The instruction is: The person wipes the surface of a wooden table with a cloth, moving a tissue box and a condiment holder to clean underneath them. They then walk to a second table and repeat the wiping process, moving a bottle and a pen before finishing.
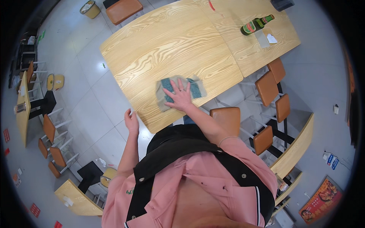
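Note:
My right hand (pixel 181 97) lies flat with spread fingers on a beige and teal cloth (pixel 164 98). The cloth is spread near the close edge of a light wood table (pixel 154 48). My left hand (pixel 132 121) hangs just off the table's left corner, its fingers a little curled, with nothing seen in it. Farther back on the right, a green glass beer bottle (pixel 248 28) stands beside a small holder (pixel 262 40) with white paper (pixel 271 38) in it.
A brown chair (pixel 225 119) is close by my right arm, and more chairs (pixel 267 88) line the table's right side. A chair (pixel 124 11) and a yellow bin (pixel 91 11) stand beyond the far left. Another wood table (pixel 296 148) is at the right.

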The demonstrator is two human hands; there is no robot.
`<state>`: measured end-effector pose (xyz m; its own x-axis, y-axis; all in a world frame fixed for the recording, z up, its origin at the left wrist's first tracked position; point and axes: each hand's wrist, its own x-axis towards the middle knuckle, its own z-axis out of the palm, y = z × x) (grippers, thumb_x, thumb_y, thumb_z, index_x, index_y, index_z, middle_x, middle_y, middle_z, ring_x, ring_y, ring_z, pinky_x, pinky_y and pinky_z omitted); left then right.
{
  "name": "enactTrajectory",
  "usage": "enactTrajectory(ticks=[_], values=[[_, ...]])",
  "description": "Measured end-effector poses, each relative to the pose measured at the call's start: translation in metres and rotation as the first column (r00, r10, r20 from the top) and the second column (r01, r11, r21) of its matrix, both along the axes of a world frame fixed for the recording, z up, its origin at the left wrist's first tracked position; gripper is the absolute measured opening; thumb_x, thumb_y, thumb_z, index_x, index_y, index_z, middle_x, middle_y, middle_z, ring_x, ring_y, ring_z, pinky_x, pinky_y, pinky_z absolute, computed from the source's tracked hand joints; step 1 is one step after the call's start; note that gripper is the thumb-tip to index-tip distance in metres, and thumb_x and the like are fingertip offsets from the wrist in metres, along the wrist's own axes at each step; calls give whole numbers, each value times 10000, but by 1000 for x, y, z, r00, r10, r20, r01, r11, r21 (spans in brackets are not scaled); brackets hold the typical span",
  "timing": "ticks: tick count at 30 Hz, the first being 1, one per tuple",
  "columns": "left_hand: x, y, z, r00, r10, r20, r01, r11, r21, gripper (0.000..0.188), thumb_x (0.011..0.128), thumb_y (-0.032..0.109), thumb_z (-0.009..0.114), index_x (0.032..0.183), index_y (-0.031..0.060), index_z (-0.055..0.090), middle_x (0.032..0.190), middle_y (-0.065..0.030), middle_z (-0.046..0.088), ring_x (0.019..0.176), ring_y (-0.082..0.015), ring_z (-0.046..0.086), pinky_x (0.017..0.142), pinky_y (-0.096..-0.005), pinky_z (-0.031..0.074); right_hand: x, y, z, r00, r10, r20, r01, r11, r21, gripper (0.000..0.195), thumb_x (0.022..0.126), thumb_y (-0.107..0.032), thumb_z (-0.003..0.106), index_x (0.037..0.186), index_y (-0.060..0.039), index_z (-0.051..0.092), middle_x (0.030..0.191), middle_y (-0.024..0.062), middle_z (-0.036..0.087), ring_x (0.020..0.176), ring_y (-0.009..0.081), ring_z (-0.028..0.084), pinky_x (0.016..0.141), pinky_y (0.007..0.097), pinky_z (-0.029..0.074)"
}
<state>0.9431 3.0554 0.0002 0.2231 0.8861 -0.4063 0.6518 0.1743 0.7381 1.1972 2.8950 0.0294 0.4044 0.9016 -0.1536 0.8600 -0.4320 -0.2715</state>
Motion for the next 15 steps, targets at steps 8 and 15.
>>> enactTrajectory(ticks=[8, 15], values=[[-3, -51, -28, 835, 548, 48, -363, 614, -701, 547, 971, 467, 379, 1358, 87, 453, 1289, -90, 564, 1104, -253, 577, 921, -364, 468, 205, -49, -18, 916, -319, 243, 350, 932, -98, 585, 912, -504, 450, 1444, -268, 383, 1566, 82, 219, 1447, 350, 138, 1112, 633, 102], [13, -67, -8, 712, 701, 42, -364, 421, -831, 508, 966, 443, 395, 1319, 91, 496, 1254, -101, 598, 1126, -255, 581, 937, -393, 480, 247, -153, -44, 933, -241, 266, 239, 970, 39, 601, 902, -428, 487, 1436, -168, 394, 1511, 165, 305, 1408, 415, 200, 1085, 645, 153]])
